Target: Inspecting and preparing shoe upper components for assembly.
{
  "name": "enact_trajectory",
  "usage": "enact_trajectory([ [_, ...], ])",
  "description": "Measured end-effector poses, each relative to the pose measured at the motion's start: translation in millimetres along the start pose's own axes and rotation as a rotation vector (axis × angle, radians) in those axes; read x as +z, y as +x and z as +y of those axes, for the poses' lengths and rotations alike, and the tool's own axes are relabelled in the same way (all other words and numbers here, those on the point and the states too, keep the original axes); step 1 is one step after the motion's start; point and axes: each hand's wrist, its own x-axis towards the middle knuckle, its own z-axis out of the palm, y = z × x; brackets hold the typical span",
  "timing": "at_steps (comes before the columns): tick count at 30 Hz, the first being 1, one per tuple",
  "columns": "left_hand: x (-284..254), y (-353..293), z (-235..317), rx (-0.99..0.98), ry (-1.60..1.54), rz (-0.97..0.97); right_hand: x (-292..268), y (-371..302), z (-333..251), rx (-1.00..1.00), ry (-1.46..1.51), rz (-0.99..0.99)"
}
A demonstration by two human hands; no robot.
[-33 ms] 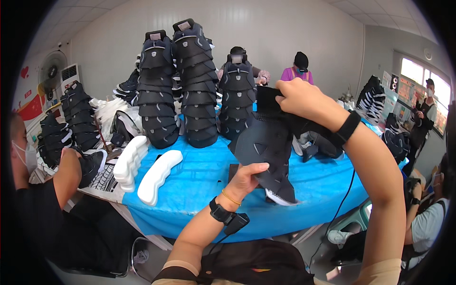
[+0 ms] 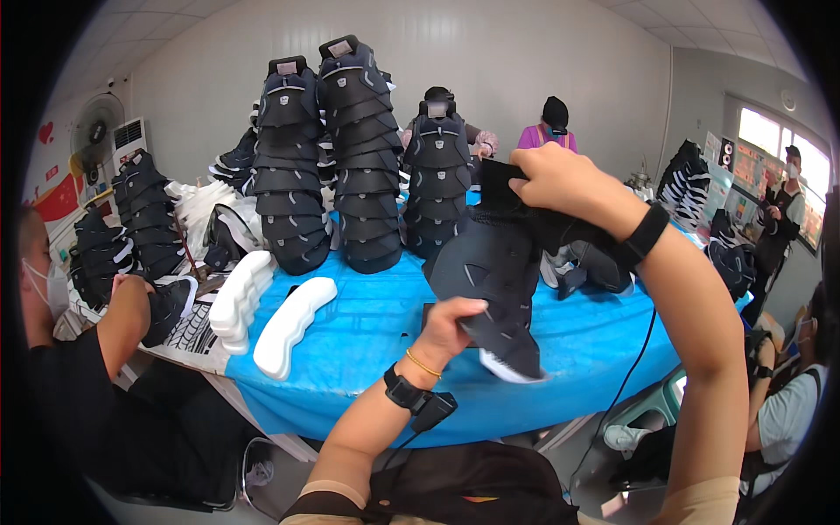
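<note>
A black shoe upper [image 2: 494, 271] hangs in front of me over the table, its white-edged lower end tilted down and slightly blurred. My right hand [image 2: 560, 179] is raised, with its fingers closed round the upper's black top end. Lower down, my left hand [image 2: 449, 331] pinches the side edge, thumb on the near face; its other fingers are partly hidden. Behind the upper, a dark block [image 2: 429, 315] shows in part on the blue table cover [image 2: 376, 350]. Tall stacks of nested black uppers [image 2: 291, 175] stand beyond my hands.
White wavy-edged forms [image 2: 295, 328] lie left of my left hand. More dark uppers [image 2: 595, 267] rest behind my right forearm. A black cable [image 2: 626, 385] runs down at the right. A co-worker [image 2: 70, 350] sits close at left, another person [image 2: 787, 402] at right, and others farther back.
The lower end of the shoe upper has swung slightly left, and my left hand has shifted a little with its edge. My right hand stays nearly in place.
</note>
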Motion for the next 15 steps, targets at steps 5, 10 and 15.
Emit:
enact_trajectory([
  [5, -3, 14, 30, -0.059, -0.128, -0.073, -27, 5, 11, 0.079, 0.118, -0.371],
  [10, -74, 57, 52, -0.138, -0.192, -0.325, -22, 3, 15, 0.102, 0.387, -0.454],
  [15, -53, 60, 53, 0.029, -0.149, -0.136, 22, 6, 30, -0.016, 0.467, -0.079],
])
